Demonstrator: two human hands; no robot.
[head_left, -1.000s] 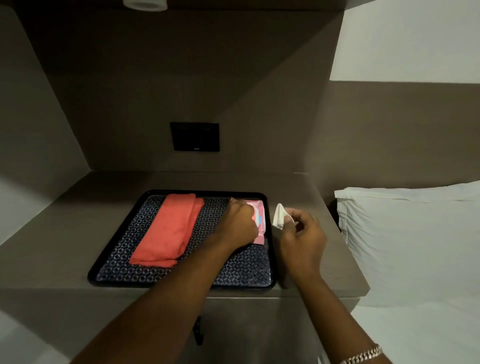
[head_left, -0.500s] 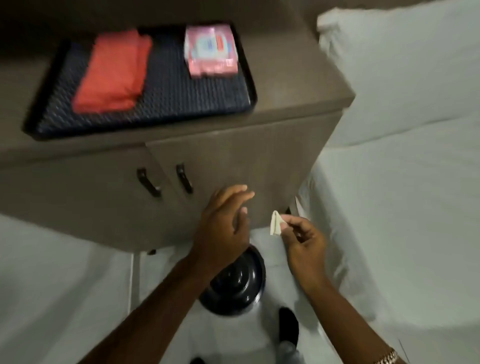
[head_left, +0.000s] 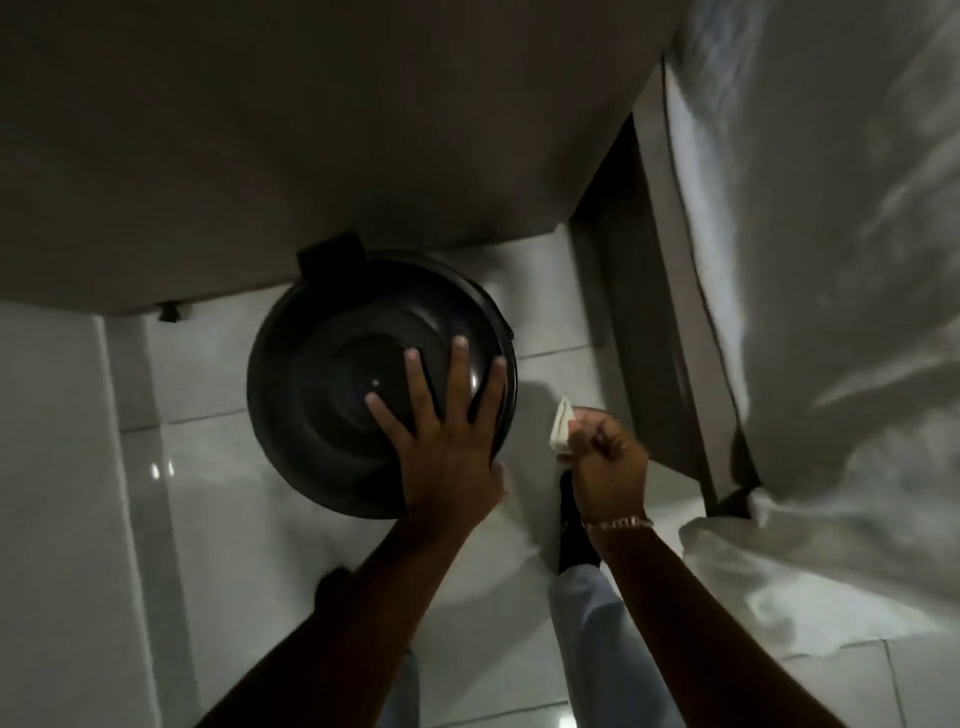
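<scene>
Fingers of left hand splayed on glossy round bin lid (ridged), right hand pinching folded paper

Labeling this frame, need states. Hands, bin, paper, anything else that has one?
bin: lid closed, standing on the floor.
left hand: fingers straight and spread, flat on the bin's lid.
right hand: fingers curled, pinching the paper scrap.
paper scrap: folded, held above the floor beside the bin.
bed sheet: rumpled, hanging down.
</scene>
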